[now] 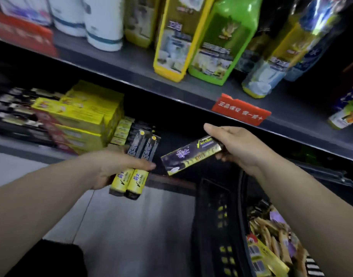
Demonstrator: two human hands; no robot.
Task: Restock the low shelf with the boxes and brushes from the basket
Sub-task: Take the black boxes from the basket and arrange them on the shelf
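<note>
Before the low shelf (167, 180), the left hand (109, 168) holds two boxes (135, 166); the right hand (237, 148) holds a third box (191, 156) just right of them. A stack (81, 116) lies on the shelf's left. The basket (211, 226) sits lower right.

Bare left forearm (47, 192), bare right forearm (303, 196), bare left grip (109, 166), bare right grip (239, 146), black garment (51, 258) low at left

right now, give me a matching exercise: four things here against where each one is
Things:
1 two boxes
2 single box
3 red tag
4 basket

Places:
a on the shelf edge
b in the left hand
c bottom right of the view
d in the right hand

Pairs: 1-b; 2-d; 3-a; 4-c
</note>
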